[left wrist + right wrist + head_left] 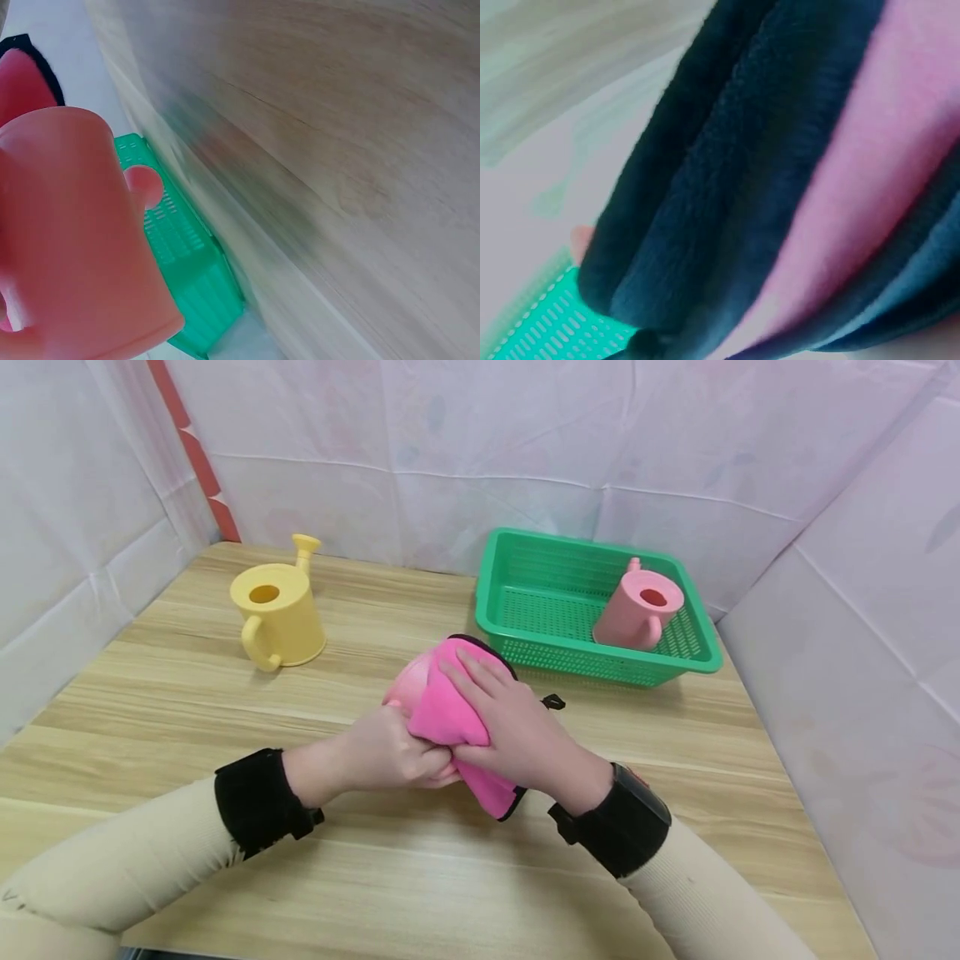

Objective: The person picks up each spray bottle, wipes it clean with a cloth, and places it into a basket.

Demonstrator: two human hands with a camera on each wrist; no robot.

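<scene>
In the head view my left hand [393, 747] grips a pink watering can [411, 683] by its handle side, above the table. Over the can lies a bright pink cloth [450, 702] with a black edge, held against it by my right hand [513, 727], whose fingers spread across the cloth. Much of the can is hidden by cloth and hands. From the left wrist, the can's smooth body [75, 225] shows tilted. Close to the right wrist camera, the cloth [847, 172] hangs in pink and dark folds.
A green basket [600, 670] stands at the back right with another pink watering can [626, 614] inside. At the back left is a yellow watering can [288, 618]. Pale curtains [480, 435] rise behind and beside the wooden table [420, 877].
</scene>
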